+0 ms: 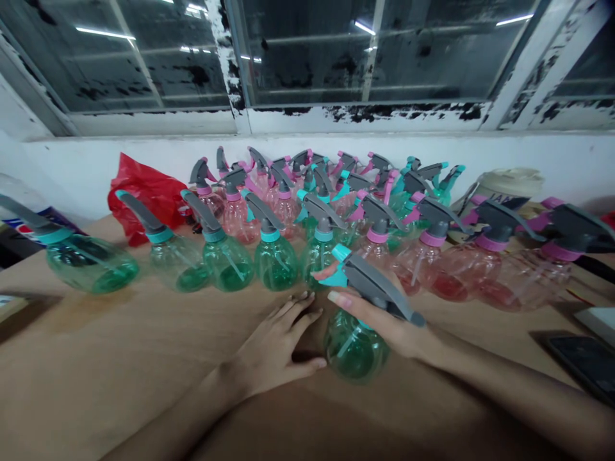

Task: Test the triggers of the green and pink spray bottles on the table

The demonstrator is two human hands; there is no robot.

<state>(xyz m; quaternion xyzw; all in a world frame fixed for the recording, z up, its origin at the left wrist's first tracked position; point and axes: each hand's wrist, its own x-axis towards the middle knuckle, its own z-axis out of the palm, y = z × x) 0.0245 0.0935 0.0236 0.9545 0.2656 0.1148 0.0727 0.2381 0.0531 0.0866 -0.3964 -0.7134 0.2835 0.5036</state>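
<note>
My right hand (379, 317) is wrapped round the grey and teal trigger head of a green spray bottle (354, 349) that stands on the wooden table (120, 358) just in front of me. My left hand (276, 349) lies flat on the table beside that bottle, fingers stretched out, thumb close to the bottle's base, holding nothing. Behind them stand rows of several green spray bottles (273, 259) and pink spray bottles (432, 266), all with grey trigger heads.
A red plastic bag (144, 192) lies at the back left by the white wall. A cream-lidded container (509, 186) sits at the back right. A dark phone (583, 362) and a white object lie at the right edge. Dark windows run above.
</note>
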